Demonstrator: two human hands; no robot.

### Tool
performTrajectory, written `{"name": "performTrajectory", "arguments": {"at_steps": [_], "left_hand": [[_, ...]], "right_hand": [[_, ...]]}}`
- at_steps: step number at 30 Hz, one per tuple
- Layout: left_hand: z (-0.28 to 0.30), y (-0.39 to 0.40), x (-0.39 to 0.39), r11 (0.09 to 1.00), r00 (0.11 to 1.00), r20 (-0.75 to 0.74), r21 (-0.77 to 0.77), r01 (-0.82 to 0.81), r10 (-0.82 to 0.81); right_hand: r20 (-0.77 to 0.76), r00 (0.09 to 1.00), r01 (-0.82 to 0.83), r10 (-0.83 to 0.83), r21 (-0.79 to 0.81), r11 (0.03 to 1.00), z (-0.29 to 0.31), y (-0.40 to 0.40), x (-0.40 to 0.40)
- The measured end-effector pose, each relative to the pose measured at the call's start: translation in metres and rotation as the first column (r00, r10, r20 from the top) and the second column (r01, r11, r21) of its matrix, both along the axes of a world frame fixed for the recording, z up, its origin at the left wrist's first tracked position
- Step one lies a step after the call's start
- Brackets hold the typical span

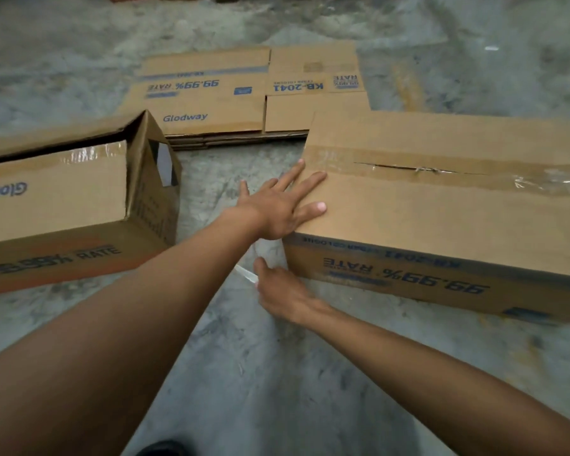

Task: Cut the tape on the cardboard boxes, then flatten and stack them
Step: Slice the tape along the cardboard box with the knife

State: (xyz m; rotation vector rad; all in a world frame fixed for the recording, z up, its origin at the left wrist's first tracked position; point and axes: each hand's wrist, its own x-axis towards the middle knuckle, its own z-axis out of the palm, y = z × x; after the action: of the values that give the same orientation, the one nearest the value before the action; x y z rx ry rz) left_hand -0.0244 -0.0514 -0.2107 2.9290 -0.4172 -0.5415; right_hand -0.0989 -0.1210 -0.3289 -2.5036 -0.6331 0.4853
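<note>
A closed cardboard box stands on the floor at the right, with clear tape along its top seam; the tape is split in the middle. My left hand lies flat with spread fingers on the box's near left corner. My right hand is lower, at the box's left end, gripping a thin pale cutter whose tip points left. A second box lies at the left, with its end flaps open. Flattened boxes lie stacked on the floor behind.
Grey, stained concrete floor runs between the two boxes and towards me. A dark shoe tip shows at the bottom edge.
</note>
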Motion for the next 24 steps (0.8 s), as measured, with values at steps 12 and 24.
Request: {"name": "performTrajectory", "arguments": {"at_steps": [12, 24], "left_hand": [[-0.012, -0.026, 0.033, 0.901, 0.967, 0.052, -0.379, -0.211, 0.249], [-0.007, -0.038, 0.020, 0.900, 0.785, 0.542, -0.435, -0.044, 0.300]], "right_hand": [[0.335, 0.860, 0.410, -0.384, -0.008, 0.912, 0.137, -0.159, -0.068], [0.352, 0.571, 0.778, -0.742, 0.057, 0.626, 0.111, -0.228, -0.030]]}}
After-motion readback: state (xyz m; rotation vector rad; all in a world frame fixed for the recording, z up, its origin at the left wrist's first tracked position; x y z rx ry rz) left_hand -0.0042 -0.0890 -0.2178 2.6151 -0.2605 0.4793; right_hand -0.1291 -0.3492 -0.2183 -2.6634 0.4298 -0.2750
